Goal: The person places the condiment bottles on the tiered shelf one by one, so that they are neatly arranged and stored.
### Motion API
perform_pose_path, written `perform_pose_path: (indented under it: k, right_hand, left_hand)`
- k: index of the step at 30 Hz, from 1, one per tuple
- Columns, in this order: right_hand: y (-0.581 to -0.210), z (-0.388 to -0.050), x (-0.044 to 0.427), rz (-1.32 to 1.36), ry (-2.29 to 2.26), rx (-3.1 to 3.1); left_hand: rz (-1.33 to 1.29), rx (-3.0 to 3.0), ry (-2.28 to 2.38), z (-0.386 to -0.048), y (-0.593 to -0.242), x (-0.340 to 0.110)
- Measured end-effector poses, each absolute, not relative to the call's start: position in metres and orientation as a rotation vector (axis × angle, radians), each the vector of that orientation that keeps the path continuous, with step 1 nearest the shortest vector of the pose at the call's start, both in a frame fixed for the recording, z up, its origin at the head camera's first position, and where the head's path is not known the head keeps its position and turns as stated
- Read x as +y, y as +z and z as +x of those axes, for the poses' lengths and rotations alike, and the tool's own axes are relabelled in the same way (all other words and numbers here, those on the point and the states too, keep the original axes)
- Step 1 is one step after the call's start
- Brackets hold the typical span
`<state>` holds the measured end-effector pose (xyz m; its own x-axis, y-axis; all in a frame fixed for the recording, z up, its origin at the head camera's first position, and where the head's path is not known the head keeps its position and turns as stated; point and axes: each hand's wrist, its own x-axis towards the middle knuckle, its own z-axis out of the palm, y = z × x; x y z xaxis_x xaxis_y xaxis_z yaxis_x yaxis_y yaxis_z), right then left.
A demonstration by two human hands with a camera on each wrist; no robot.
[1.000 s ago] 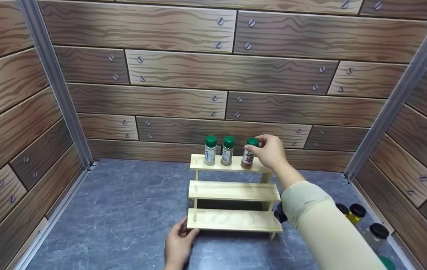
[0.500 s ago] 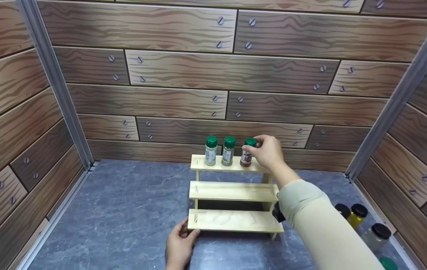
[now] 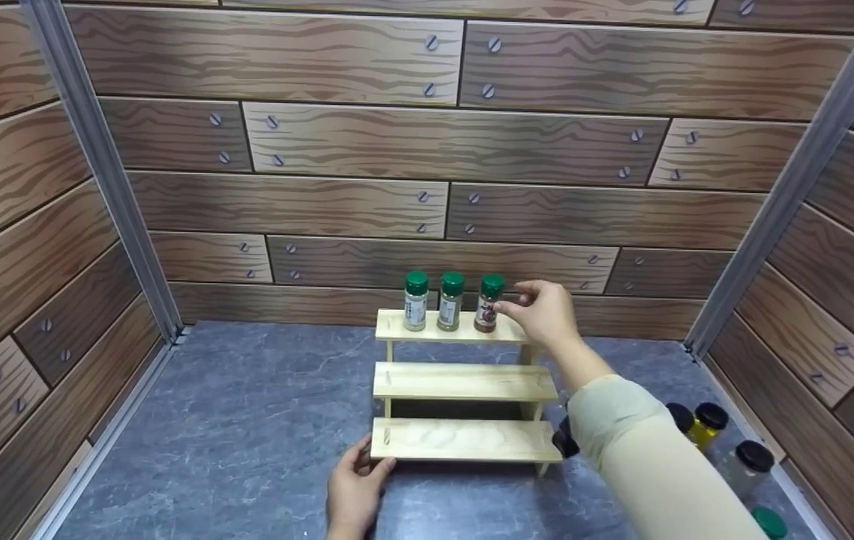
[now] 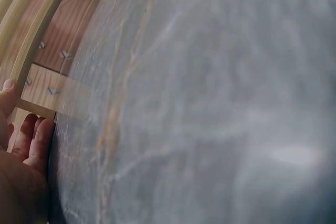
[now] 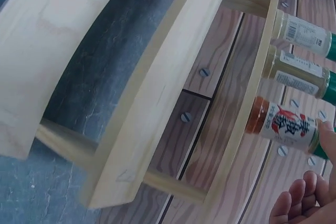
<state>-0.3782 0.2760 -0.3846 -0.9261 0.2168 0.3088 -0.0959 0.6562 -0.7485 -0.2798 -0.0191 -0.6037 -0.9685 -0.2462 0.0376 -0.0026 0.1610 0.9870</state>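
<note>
We see the left hand [image 3: 355,491] gripping the lower left corner of a pale wooden three-step stand [image 3: 464,381]. Upright along its top step are a green-capped pale jar [image 3: 415,306], a matching second jar [image 3: 450,307] and a green-capped reddish jar [image 3: 486,311]; the right hand [image 3: 549,313], fingers parted, has its thumb at that jar's side.

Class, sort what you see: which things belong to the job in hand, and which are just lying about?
Job in hand:
wooden rack, gripped by the left hand
red-brown jar, touched by the right hand
two pale jars on the top shelf

Lying about, perhaps for later:
three black-capped containers
green cap
</note>
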Motion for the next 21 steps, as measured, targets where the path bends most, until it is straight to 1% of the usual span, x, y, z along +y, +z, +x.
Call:
perform_pose_path:
  k: [6, 12, 17, 21]
  right_hand:
    - [-0.384, -0.354, 0.299, -0.059, 1.13, -2.451]
    - [-0.383, -0.32, 0.322, -0.015, 1.055, -2.231]
    - [-0.38, -0.285, 0.354, 0.02, 0.947, -2.04]
    - [-0.385, -0.247, 0.384, -0.007, 0.843, -1.995]
  left_hand:
    - [0.217, -2.253, -1.88, -0.278, -0.604, -0.02]
    - [0.225, -2.248, -1.88, -0.278, -0.604, -0.022]
    - [0.259, -2.255, -1.886, -0.28, -0.603, -0.02]
    - [0.282, -2.264, -1.902, -0.28, -0.601, -0.018]
